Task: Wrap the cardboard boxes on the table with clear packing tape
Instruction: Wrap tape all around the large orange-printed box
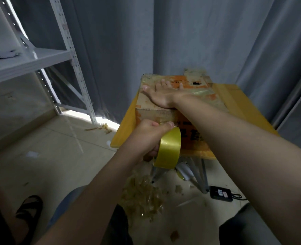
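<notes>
My right hand lies flat on top of the cardboard box, palm down at the near edge, fingers straight and spread apart, thumb stretched out towards the left corner. The box stands on a small yellow-topped table and takes up most of it; its top is glossy with tape and has orange print and a small dark hole near the far edge. My left hand grips the roll of packing tape, fingers curled round it and thumb on top, holding it up against the box's near face just below the top edge. The roll looks shiny and yellowish and stands on edge. I cannot tell whether a strip runs from it onto the cardboard. Under the table, on the pale tiled floor, lies a heap of crumpled tape scraps, and near the table leg a flat black device with a cable. A grey metal shelf rack stands to the left, with grey curtains behind everything. A black sandal shows at lower left.
</notes>
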Motion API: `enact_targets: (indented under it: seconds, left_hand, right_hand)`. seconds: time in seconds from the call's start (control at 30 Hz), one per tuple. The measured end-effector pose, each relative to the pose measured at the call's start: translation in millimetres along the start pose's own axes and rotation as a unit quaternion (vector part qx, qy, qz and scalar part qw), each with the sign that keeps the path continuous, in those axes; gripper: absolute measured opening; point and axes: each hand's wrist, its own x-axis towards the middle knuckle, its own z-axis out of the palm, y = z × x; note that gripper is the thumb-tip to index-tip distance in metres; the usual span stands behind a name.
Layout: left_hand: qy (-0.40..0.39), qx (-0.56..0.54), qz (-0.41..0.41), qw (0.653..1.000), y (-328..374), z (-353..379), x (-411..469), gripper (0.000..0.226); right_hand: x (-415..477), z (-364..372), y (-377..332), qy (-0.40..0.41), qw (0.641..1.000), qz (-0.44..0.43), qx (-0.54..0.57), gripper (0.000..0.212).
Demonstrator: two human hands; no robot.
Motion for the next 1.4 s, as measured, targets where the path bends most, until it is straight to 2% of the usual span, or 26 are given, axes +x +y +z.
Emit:
enact_targets:
  seconds: [0.1,0.2,0.3,0.43,0.5,0.53,0.63,0.73,0.87,0.93,1.0,1.13,1.2,1.4]
  left_hand:
    - [-0.008,0.037,0.002,0.999,0.7,-2.8,1.2,0.036]
    - [-0.024,0.062,-0.039,0.997,-7.4,2.3,0.8,0.042]
    - [-0.029,0.0,-0.077,0.997,-19.3,10.2,-3.0,0.036]
    - [-0.008,-0.021,-0.059,0.998,-22.3,12.0,-1.7,0.025]
    - [0.003,-0.014,-0.056,0.998,-19.1,11.7,-5.3,0.019]
    - [0.009,-0.013,-0.056,0.998,-18.0,11.6,-6.9,0.018]
    - [0.02,-0.026,-0.066,0.997,-14.1,14.2,-13.1,0.02]
    - [0.033,-0.028,-0.067,0.997,-14.4,17.4,-12.7,0.02]
    - [0.053,-0.064,-0.076,0.994,-12.9,26.0,-10.4,0.02]
    - [0.05,-0.093,-0.089,0.99,-9.4,31.4,-13.1,0.021]
    - [0.051,-0.093,-0.097,0.99,-6.7,35.3,-14.4,0.021]
    - [0.059,-0.074,-0.1,0.99,-4.5,40.3,-15.3,0.026]
    - [0.066,-0.07,-0.097,0.991,-4.1,41.0,-16.6,0.026]
    - [0.069,-0.087,-0.091,0.99,-6.7,39.0,-13.6,0.023]
  right_hand:
    - [0.5,-1.1,-1.5,-0.002,1.0,0.012,0.002,0.087]
    - [0.9,-0.2,-0.1,-0.003,1.0,0.011,0.005,0.088]
    - [2.3,0.2,0.5,-0.001,1.0,0.01,0.013,0.089]
    - [4.1,3.3,2.1,0.024,0.998,0.001,0.056,0.087]
    - [6.3,2.1,4.4,0.088,0.988,-0.025,0.124,0.074]
    - [5.8,-0.7,7.2,0.145,0.973,-0.034,0.176,0.062]
    - [-3.6,-14.5,22.9,0.318,0.904,-0.042,0.284,0.032]
    - [-22.7,-27.4,51.8,0.368,0.884,-0.011,0.287,0.032]
    - [-47.5,-29.5,116.2,0.399,0.853,0.128,0.311,0.028]
    - [-64.1,-16.6,148.7,0.359,0.86,0.197,0.305,0.023]
    - [-80.5,5.4,173.9,0.272,0.888,0.238,0.283,0.018]
    - [-101.5,44.5,194.6,0.118,0.931,0.247,0.241,0.016]
    - [-106.8,57.0,193.1,0.092,0.943,0.24,0.214,0.02]
    - [-108.1,66.6,178.8,0.079,0.963,0.237,0.097,0.029]
